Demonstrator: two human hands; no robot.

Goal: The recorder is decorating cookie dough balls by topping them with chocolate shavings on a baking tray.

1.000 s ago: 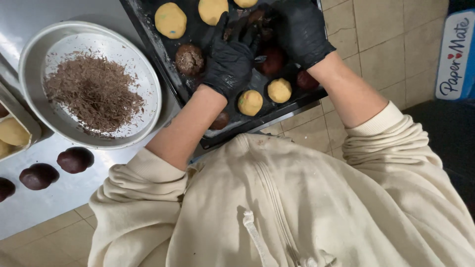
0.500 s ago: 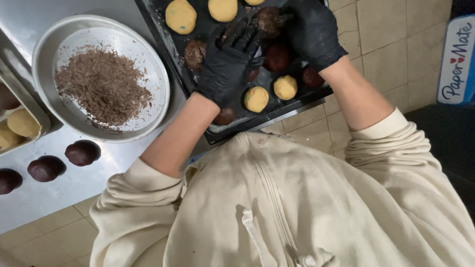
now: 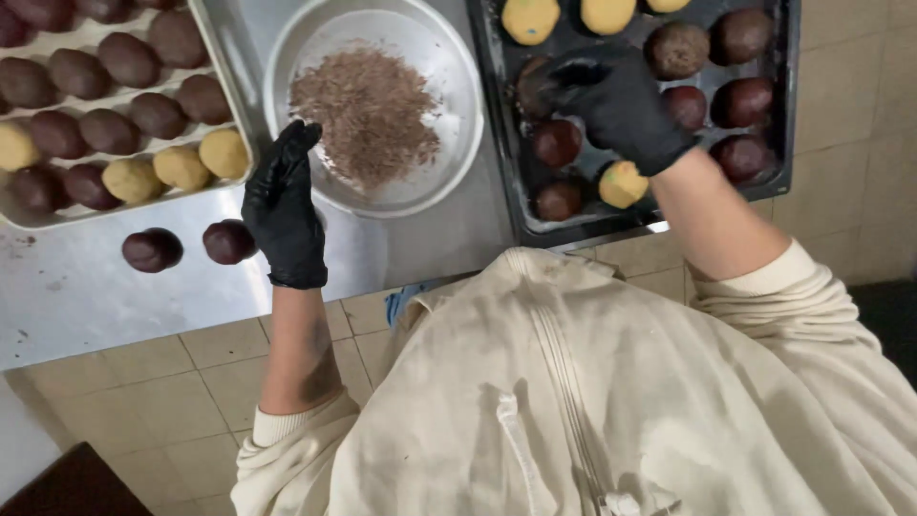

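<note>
Reaching over the dark tray (image 3: 789, 115), our right hand (image 3: 616, 100) pinches a chocolate ball (image 3: 537, 88) at its left edge, while our left hand (image 3: 282, 205) hangs open and empty just beside the round pan of chocolate shavings (image 3: 373, 105).

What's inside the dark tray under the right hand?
The dark tray holds dark brown balls and yellow balls. One speckled ball looks coated. The right hand covers the tray's middle, so whatever lies beneath its glove stays hidden.
</note>
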